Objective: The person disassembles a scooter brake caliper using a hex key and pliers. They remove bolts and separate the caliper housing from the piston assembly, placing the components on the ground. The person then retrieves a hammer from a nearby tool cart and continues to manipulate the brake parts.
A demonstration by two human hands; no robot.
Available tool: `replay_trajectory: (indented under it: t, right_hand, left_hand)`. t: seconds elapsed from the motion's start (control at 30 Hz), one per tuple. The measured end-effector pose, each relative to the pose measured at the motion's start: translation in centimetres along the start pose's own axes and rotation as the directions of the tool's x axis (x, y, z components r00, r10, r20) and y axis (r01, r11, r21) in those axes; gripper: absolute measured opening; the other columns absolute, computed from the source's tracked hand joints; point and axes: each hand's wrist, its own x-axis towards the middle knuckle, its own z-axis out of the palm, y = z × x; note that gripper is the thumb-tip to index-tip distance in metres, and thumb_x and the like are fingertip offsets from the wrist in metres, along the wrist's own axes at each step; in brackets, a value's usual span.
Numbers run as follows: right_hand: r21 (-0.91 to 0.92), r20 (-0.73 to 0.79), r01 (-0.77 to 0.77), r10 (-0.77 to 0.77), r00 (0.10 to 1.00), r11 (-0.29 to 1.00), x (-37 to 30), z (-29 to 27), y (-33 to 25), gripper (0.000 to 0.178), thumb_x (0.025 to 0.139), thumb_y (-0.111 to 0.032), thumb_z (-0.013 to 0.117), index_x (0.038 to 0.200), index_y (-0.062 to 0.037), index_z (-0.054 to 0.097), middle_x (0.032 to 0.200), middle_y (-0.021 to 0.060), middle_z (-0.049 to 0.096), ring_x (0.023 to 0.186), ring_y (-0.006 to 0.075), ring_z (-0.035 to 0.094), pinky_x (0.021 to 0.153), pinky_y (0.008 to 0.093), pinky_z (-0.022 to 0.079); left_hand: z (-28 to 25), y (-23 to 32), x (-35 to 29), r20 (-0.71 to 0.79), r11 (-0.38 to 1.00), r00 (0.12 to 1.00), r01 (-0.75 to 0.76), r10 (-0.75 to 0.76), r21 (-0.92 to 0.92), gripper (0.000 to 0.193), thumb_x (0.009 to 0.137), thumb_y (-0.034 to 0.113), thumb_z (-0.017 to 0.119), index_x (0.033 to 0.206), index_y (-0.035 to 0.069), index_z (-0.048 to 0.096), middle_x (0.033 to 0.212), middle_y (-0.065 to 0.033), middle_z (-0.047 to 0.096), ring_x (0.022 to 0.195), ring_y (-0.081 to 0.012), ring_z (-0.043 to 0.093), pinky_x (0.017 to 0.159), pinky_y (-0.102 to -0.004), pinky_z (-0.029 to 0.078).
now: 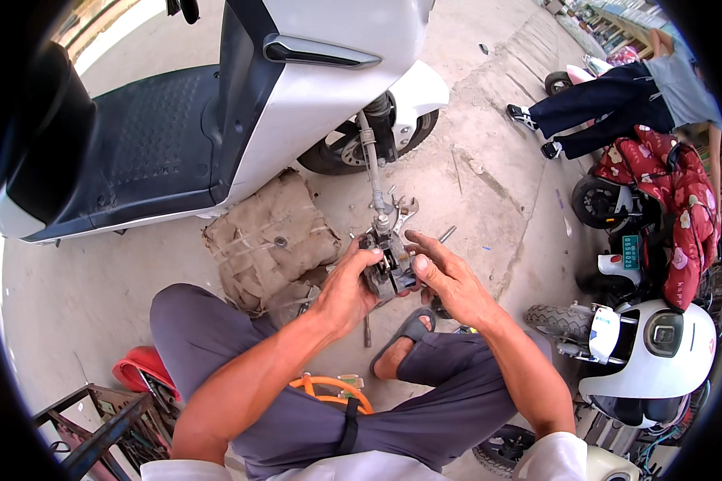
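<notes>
A grimy metal brake caliper is held up between my two hands. My left hand grips its left side, the thumb lying on top. On the other side, my right hand closes against it with thumb and lower fingers, while the index finger stretches out. Part of the caliper is hidden by my fingers. A grey line runs from its top toward the front wheel of a white scooter. Just beyond my hands lies an open-ended wrench on the ground.
Flattened, dirty cardboard lies left of my hands. A metal rod is on the ground near my sandalled foot. To the right stand a white scooter, a red patterned cover and a person. A metal frame is lower left.
</notes>
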Motion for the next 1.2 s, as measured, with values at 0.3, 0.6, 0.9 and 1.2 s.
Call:
replay_trajectory:
  t: [0.3,0.6,0.9,1.2]
  right_hand:
    - [0.072,0.007,0.038,-0.039,0.999,0.997,1.0,1.6,1.3,0.071,0.097,-0.038,0.067,0.144,0.0090,0.044,0.107,0.0186,0.067,0.091,0.0186,0.065,0.074,0.0319,0.054]
    - [0.008,0.036,0.092,-0.092,0.995,0.996,1.0,0.4,1.4,0.076,0.088,-0.036,0.077,0.146,0.0013,0.046,0.117,0.0181,0.060,0.094,0.0215,0.062,0.081,0.0351,0.052]
    - [-0.186,0.134,0.442,-0.423,0.896,0.877,0.0,-1.8,-0.1,0.090,0.076,-0.041,0.086,0.151,-0.0108,0.046,0.103,0.0108,0.051,0.091,0.0243,0.056,0.083,0.0390,0.048]
    - [-0.366,0.029,0.532,-0.562,0.827,0.764,-0.7,-1.1,-1.2,0.089,0.075,-0.047,0.084,0.146,-0.0056,0.050,0.099,0.0125,0.048,0.090,0.0271,0.054,0.080,0.0385,0.047]
  left_hand:
    - [-0.5,-0.9,0.4,-0.031,1.000,0.999,-0.025,0.025,0.019,0.040,0.100,0.028,0.044,0.137,0.015,0.041,0.130,-0.0069,0.056,0.121,-0.0224,0.057,0.097,-0.0519,0.053]
    - [0.5,-0.3,0.4,-0.056,0.997,0.998,0.012,-0.007,0.081,0.051,0.098,0.036,0.033,0.144,0.015,0.038,0.133,-0.0090,0.057,0.121,-0.0238,0.058,0.096,-0.0489,0.053]
    - [3.0,2.3,-1.2,0.050,0.991,0.991,0.123,-0.126,0.052,0.058,0.099,0.030,0.028,0.150,0.003,0.034,0.142,-0.0142,0.054,0.127,-0.0259,0.057,0.102,-0.0433,0.050]
    - [4.9,2.8,-0.9,-0.029,0.936,0.999,-0.006,0.017,0.351,0.065,0.102,0.052,0.038,0.148,0.006,0.041,0.136,-0.0108,0.058,0.124,-0.0211,0.057,0.107,-0.0374,0.043]
